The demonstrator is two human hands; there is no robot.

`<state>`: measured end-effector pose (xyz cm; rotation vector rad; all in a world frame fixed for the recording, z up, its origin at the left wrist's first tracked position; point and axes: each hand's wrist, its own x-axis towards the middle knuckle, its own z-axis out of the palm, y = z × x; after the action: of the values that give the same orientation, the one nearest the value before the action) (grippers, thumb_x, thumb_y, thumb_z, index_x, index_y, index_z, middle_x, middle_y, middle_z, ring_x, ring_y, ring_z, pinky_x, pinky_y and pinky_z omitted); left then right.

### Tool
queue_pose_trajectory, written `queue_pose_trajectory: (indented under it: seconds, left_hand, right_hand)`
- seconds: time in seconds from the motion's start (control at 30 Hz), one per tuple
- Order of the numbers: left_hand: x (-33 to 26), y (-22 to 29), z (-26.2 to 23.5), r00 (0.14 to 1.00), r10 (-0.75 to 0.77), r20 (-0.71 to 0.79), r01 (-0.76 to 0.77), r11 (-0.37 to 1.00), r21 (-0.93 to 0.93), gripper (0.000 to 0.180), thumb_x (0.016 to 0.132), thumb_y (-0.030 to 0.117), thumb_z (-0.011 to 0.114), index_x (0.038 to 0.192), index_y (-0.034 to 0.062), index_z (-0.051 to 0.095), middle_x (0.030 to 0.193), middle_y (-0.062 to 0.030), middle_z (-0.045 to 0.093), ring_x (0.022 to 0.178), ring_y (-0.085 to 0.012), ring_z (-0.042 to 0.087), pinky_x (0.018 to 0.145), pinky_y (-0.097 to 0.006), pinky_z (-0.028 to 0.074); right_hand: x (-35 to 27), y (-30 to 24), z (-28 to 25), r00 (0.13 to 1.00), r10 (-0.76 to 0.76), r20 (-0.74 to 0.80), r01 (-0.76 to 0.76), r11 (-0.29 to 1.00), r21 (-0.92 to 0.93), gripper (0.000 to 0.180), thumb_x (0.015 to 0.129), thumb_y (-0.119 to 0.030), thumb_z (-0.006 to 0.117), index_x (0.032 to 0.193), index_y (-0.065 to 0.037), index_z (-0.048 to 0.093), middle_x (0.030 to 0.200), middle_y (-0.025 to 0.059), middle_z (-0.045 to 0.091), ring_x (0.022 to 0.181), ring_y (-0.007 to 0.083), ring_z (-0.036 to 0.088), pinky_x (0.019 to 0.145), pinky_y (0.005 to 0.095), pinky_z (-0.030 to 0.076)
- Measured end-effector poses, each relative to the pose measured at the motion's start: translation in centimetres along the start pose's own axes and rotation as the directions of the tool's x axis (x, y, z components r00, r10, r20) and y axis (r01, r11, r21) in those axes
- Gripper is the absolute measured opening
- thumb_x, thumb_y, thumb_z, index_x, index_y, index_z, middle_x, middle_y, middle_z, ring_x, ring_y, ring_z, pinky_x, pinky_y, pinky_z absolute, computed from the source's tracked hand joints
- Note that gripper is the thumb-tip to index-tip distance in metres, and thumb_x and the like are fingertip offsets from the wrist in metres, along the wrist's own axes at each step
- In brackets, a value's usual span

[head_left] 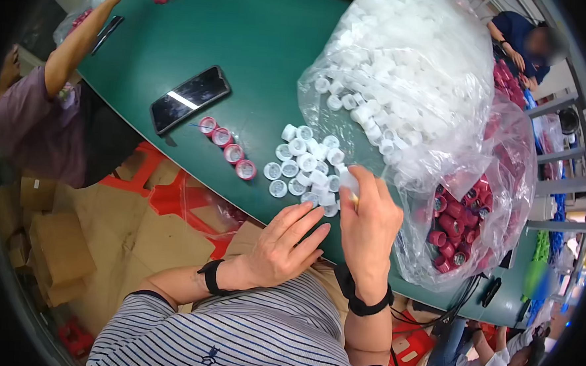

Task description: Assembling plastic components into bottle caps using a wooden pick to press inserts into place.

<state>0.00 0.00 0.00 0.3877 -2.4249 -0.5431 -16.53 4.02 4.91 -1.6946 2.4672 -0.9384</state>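
Two hands at the near edge of a green desk [260, 42], beside bags of caps.

A big clear bag of white caps [404, 76] lies beyond and right of the fingers, a bag of red caps [463, 225] to their right. The loose cluster of white caps [303, 170] sits just beyond the fingertips, running left to right. The right hand [369, 230], nearer to it, pinches one white cap [348, 180]; the left hand [283, 245] rests flat, fingers apart and empty. Four red caps [227, 148] lie further left.

You see a big green bench [261, 35] across the middle, and brown cardboard boxes [57, 250] on the floor at lower left.
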Motion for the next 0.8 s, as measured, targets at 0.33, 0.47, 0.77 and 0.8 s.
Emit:
queue_pose_trajectory:
  seconds: [0.33, 0.47, 0.77, 0.8]
  left_hand:
    - [4.7, 1.1, 4.4, 0.999, 0.009, 0.051, -0.007, 0.999, -0.051, 0.070, 0.069, 0.005, 0.076, 0.133, -0.0051, 0.050, 0.141, -0.0262, 0.044, 0.127, -0.0432, 0.048, 0.101, -0.050, 0.044]
    - [5.4, 1.2, 5.5, 0.982, -0.005, 0.190, 0.005, 1.000, -0.002, 0.065, 0.075, 0.009, 0.074, 0.135, 0.0000, 0.051, 0.144, -0.0221, 0.044, 0.134, -0.0410, 0.040, 0.108, -0.054, 0.034]
    - [5.3, 1.7, 5.8, 0.976, 0.045, 0.212, -0.055, 0.997, 0.045, 0.061, 0.070, 0.011, 0.078, 0.127, 0.0007, 0.058, 0.143, -0.0238, 0.043, 0.134, -0.0423, 0.040, 0.109, -0.056, 0.030]
    - [5.4, 1.8, 5.7, 0.979, 0.043, 0.197, -0.052, 0.998, 0.044, 0.061, 0.070, 0.012, 0.079, 0.126, 0.0008, 0.059, 0.143, -0.0239, 0.043, 0.134, -0.0427, 0.039, 0.109, -0.056, 0.030]
  right_hand:
    - [-4.1, 3.7, 0.2, 0.974, 0.225, -0.022, -0.226, 0.968, -0.106, 0.038, 0.081, -0.010, 0.066, 0.119, -0.011, 0.058, 0.092, 0.0105, 0.064, 0.071, 0.0331, 0.067, 0.057, 0.0418, 0.052]
    - [-5.7, 3.9, -2.3, 0.971, 0.205, -0.120, -0.206, 0.979, 0.003, 0.035, 0.081, -0.008, 0.069, 0.115, -0.009, 0.061, 0.093, 0.0093, 0.066, 0.074, 0.0316, 0.067, 0.059, 0.0392, 0.053]
    - [-9.7, 11.8, -7.9, 0.803, 0.488, -0.342, -0.565, 0.806, -0.178, 0.016, 0.081, -0.004, 0.070, 0.097, -0.006, 0.064, 0.083, 0.0128, 0.066, 0.067, 0.0324, 0.064, 0.062, 0.0397, 0.050]
    - [-9.8, 12.3, -7.7, 0.800, 0.524, -0.293, -0.593, 0.767, -0.246, 0.016, 0.082, -0.004, 0.070, 0.097, -0.006, 0.065, 0.082, 0.0129, 0.066, 0.065, 0.0327, 0.064, 0.062, 0.0396, 0.050]
